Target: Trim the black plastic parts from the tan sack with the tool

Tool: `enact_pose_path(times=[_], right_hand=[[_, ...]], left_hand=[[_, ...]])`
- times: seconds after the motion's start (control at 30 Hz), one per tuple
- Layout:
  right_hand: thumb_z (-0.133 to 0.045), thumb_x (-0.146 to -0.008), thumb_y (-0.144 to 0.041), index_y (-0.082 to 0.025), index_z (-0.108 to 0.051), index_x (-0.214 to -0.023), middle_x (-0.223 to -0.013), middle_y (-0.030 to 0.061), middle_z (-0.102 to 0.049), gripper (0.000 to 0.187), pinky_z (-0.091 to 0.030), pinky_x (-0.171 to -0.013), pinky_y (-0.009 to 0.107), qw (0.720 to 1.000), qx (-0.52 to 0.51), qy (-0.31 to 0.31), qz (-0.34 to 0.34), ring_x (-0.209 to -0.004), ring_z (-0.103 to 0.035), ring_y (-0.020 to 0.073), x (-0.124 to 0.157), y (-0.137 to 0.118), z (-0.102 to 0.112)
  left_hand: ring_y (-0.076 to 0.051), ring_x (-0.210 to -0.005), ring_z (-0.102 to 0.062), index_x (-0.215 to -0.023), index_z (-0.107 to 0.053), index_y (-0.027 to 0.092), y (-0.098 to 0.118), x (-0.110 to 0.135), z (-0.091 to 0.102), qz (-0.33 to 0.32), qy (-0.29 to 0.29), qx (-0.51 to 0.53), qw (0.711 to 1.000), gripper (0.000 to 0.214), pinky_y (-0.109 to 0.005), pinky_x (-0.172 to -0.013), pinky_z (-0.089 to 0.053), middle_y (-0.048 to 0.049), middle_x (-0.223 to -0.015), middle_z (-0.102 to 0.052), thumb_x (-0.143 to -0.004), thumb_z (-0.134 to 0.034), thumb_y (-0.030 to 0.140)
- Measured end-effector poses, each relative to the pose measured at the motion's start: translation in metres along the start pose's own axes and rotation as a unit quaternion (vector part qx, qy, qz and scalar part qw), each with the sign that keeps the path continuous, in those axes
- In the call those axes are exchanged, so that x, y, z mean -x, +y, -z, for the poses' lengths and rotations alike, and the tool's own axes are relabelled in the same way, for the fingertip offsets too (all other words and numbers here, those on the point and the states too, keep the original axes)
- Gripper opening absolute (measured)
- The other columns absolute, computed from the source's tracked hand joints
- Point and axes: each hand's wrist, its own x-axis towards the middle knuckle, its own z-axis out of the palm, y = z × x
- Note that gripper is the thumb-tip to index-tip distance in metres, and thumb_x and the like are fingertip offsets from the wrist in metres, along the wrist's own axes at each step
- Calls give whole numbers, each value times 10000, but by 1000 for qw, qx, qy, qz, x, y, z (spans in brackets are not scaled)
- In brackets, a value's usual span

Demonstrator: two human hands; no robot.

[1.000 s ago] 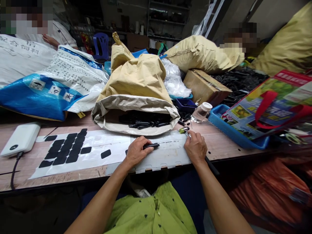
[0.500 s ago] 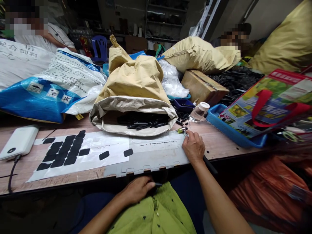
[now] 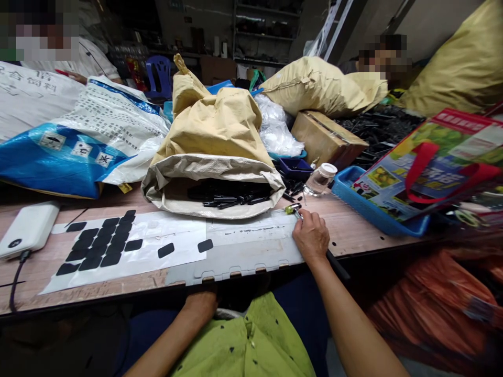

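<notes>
Two hands (image 3: 312, 234), one under table edge (image 3: 133, 284)

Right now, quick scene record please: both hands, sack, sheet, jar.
left hand: mostly hidden at the table edge; grip unclear
right hand: closed around black-handled tool
sack: mouth open, black parts inside
sheet: white, bears black patches, one overlapping its right edge
jar: clear, white lid

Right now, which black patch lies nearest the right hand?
The rightmost patch; only it crosses off the white sheet onto the grey board.
</notes>
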Motion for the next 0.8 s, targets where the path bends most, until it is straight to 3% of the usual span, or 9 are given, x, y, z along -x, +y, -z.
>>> enact_pose_path(times=[0.1, 0.17, 0.23, 0.33, 0.4, 0.47, 0.57, 0.7, 0.8], right_hand=[[-514, -962, -199, -203, -655, -1231, -1027, 102, -626, 304, -333, -749, 345, 1000, 0, 3, -1, -935, -506, 241, 0, 0, -1], [-513, -959, -197, -200, -656, -1228, -1023, 103, -628, 305, -333, -750, 345, 1000, 0, 5, 0, -937, -510, 242, 0, 0, -1], [-515, -956, -195, -199, -658, -1226, -1022, 103, -630, 305, -335, -753, 344, 1000, 0, 5, 1, -935, -513, 243, 0, 0, -1], [-518, -956, -189, -199, -662, -1221, -1028, 102, -634, 301, -339, -754, 341, 1000, 0, 2, 0, -929, -515, 240, -1, 0, 1], [-523, -957, -185, -197, -663, -1220, -1033, 102, -634, 299, -343, -757, 338, 1000, -3, 0, -1, -927, -516, 238, -1, -1, 2], [-528, -957, -185, -194, -666, -1217, -1034, 101, -635, 295, -347, -763, 335, 1000, -6, -1, -3, -926, -519, 237, -2, -2, 3], [-529, -959, -192, -195, -667, -1218, -1036, 100, -638, 293, -349, -765, 336, 1000, -7, -3, -5, -927, -522, 239, -2, -2, 4], [-529, -959, -198, -199, -665, -1220, -1048, 100, -641, 294, -345, -760, 339, 1000, -6, -7, -8, -936, -518, 241, -2, -3, 5], [-537, -953, -195, -201, -667, -1213, -1043, 97, -641, 291, -337, -757, 340, 1000, -5, -5, -7, -934, -516, 238, -1, -3, 5]], left_hand=[[-378, -1011, -706, -1022, -773, 222, 36, 25, 33, -66, -49, -21, 996, 290, -454, -868, -520, -140, -1010, -777, -775, -677, 337], [-286, -848, -714, -1014, -776, 281, 63, 35, 65, -165, -82, 47, 982, 265, -351, -718, -496, -67, -918, -774, -839, -679, 455], [-218, -714, -676, -981, -777, 302, 85, 29, 100, -213, -80, 101, 969, 273, -301, -618, -442, -12, -810, -751, -885, -658, 528], [-213, -817, -651, -1033, -760, 256, 97, -15, 141, -172, 150, 105, 968, 239, -317, -720, -469, -41, -958, -733, -952, -615, 427], [-264, -997, -605, -1139, -735, 240, 90, -57, 157, -135, 314, 55, 938, 240, -371, -867, -471, -86, -1100, -679, -932, -655, 331], [-319, -1097, -538, -1130, -736, 231, 77, -94, 165, -105, 368, 6, 924, 267, -428, -943, -454, -110, -1120, -620, -871, -727, 293], [-338, -1111, -494, -998, -749, 239, 60, -125, 168, -90, 369, -27, 925, 174, -453, -950, -444, -104, -1095, -576, -833, -764, 291], [-303, -1074, -493, -963, -711, 245, 53, -112, 161, -113, 381, 1, 918, 121, -422, -927, -420, -77, -1058, -604, -861, -746, 299], [-253, -989, -514, -983, -682, 241, 55, -85, 142, -196, 325, 52, 924, 106, -380, -890, -406, -39, -981, -659, -899, -717, 296]])
